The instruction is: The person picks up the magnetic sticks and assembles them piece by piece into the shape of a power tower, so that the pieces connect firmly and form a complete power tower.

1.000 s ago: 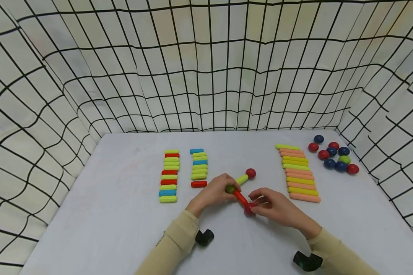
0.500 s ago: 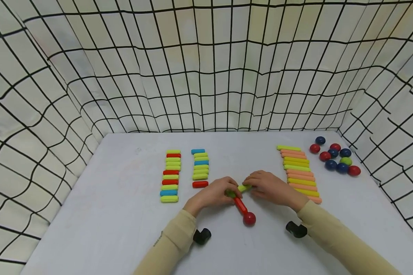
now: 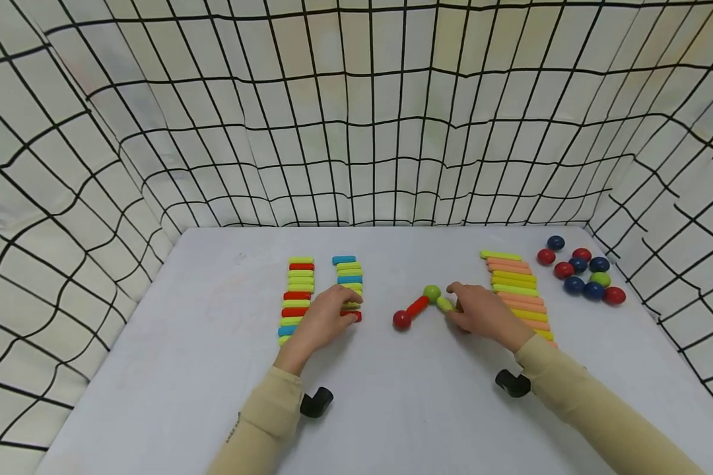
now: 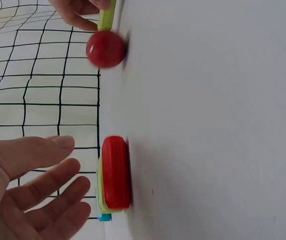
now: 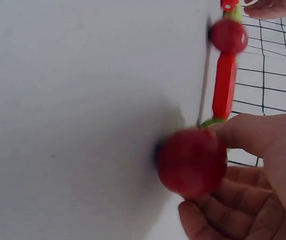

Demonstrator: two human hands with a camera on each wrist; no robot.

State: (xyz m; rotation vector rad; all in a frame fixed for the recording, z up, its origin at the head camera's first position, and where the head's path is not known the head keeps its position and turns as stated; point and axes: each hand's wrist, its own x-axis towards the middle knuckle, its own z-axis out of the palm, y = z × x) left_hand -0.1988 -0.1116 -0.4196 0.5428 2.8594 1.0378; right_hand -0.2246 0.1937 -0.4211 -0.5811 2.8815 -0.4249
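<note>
A V-shaped chain (image 3: pixel 418 306) lies on the desk (image 3: pixel 392 402) between the hands. From a plain red ball (image 3: pixel 401 320), its red stick (image 5: pixel 224 86) slants away and rightward to a green ball (image 3: pixel 432 293); there a lime stick (image 3: pixel 445 304) turns back toward the person and rightward. The right hand (image 3: pixel 484 313) has thumb and fingers curled round the end red ball (image 5: pixel 192 162), hidden in the head view and blurred at the right wrist, where the green ball barely shows. The left hand (image 3: pixel 327 316), fingers loosely spread and holding nothing, is just beside a loose red stick (image 4: pixel 116 172), partly covering the short sticks (image 3: pixel 301 282).
</note>
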